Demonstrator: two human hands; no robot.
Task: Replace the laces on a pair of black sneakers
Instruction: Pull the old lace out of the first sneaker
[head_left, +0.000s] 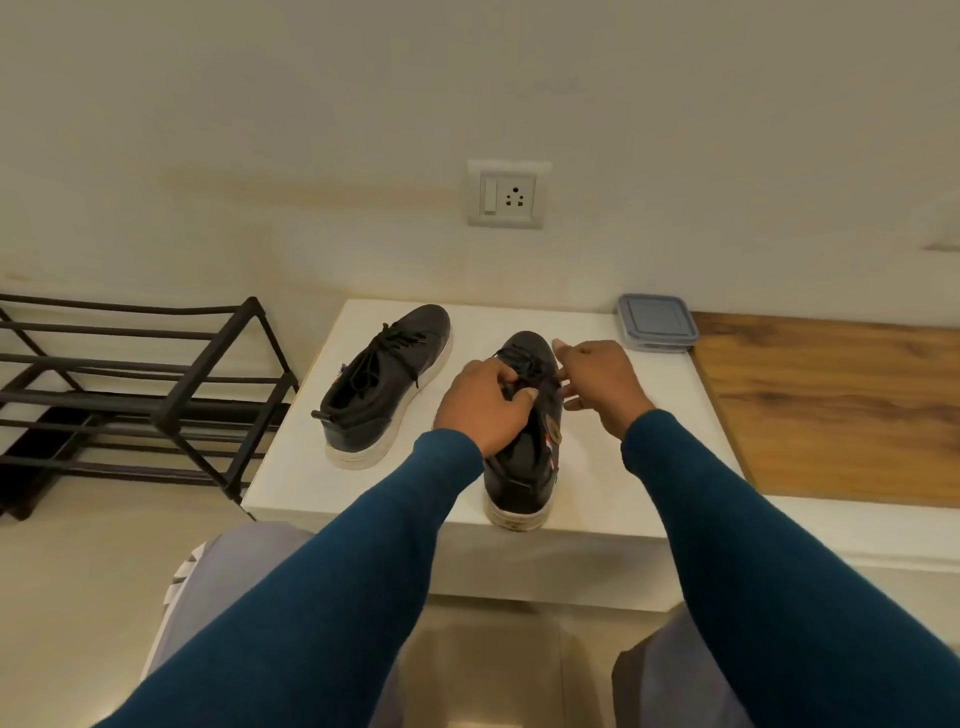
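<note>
- Teal long sleeves (363, 571) fill the foreground: both your forearms reach forward over grey-clad knees toward a low white table (291, 467).
- Nearer black sneaker with a white sole (524, 467): it stands at the table's front edge, heel toward you, toe toward the wall. Its long axis runs almost straight away from you, between your two hands.
- Your left hand (483, 402) sits on the lacing zone. Its fingers curl down onto the thin black laces (524, 364) with the thumb closed against them, so it appears to pinch a strand.
- Your right hand (597, 384) hangs just beside the shoe's right flank, thumb raised, lower fingers loosely spread toward the eyelets. Whether it holds a lace end cannot be told.
- Key relation: the laces lie directly under your left fingers and just to the left of your right fingers. The left hand is the nearer, so loosening likely starts there, with the pull across the shoe's axis.
- Second black sneaker (384, 384): laced, well left of both hands, toe angled toward the wall.
- Surroundings: black metal shoe rack (156, 384), lidded grey plastic container (657, 322), white wall socket (508, 195).
</note>
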